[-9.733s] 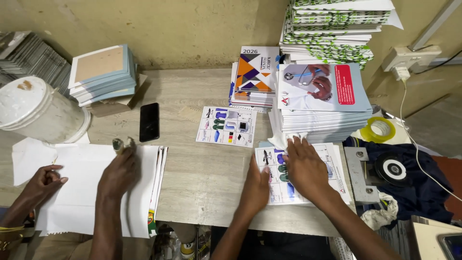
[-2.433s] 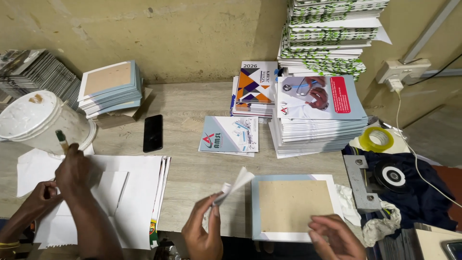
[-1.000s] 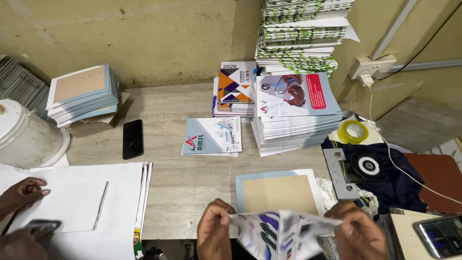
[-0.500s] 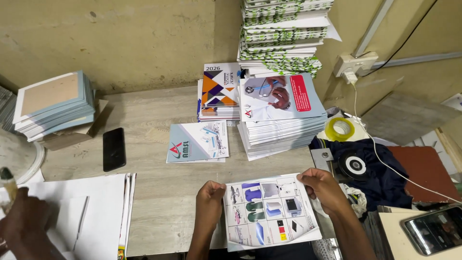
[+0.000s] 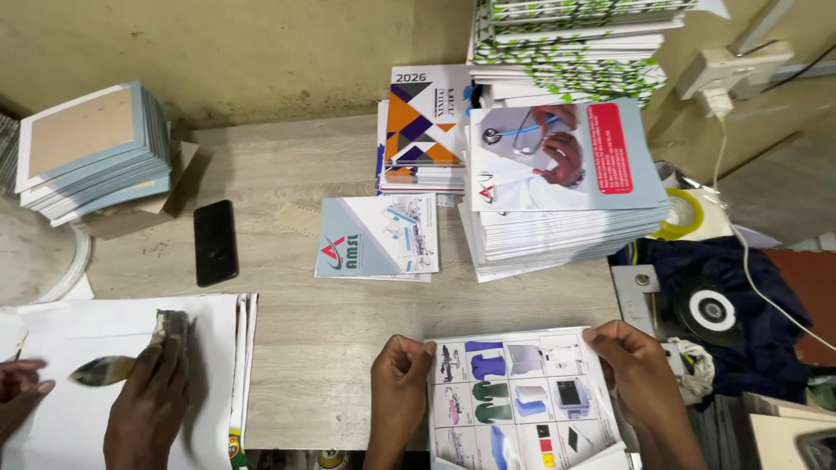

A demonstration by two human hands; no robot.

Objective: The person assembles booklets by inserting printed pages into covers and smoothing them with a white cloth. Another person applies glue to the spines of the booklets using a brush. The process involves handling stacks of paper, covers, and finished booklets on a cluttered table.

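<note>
A printed sheet point(image 5: 522, 396) with small pictures of products lies face up at the table's near edge. My left hand point(image 5: 399, 383) grips its left edge with curled fingers. My right hand point(image 5: 640, 374) holds its right edge, thumb on the top corner. The sheet's lower part runs out of view.
A co-worker's hands point(image 5: 148, 396) rub a brush point(image 5: 104, 369) over white sheets point(image 5: 209, 348) at the left. A black phone point(image 5: 215, 242), a loose booklet point(image 5: 379, 237), booklet stacks point(image 5: 566, 183), a board stack point(image 5: 91, 148), a white bucket point(image 5: 35, 261), tape rolls point(image 5: 684, 213) and dark cloth point(image 5: 740, 287) surround me.
The sheet I held up and turned a second ago now lies flat, picture side up, over the blue-edged board. The co-worker's hand has come down onto the white sheets.
</note>
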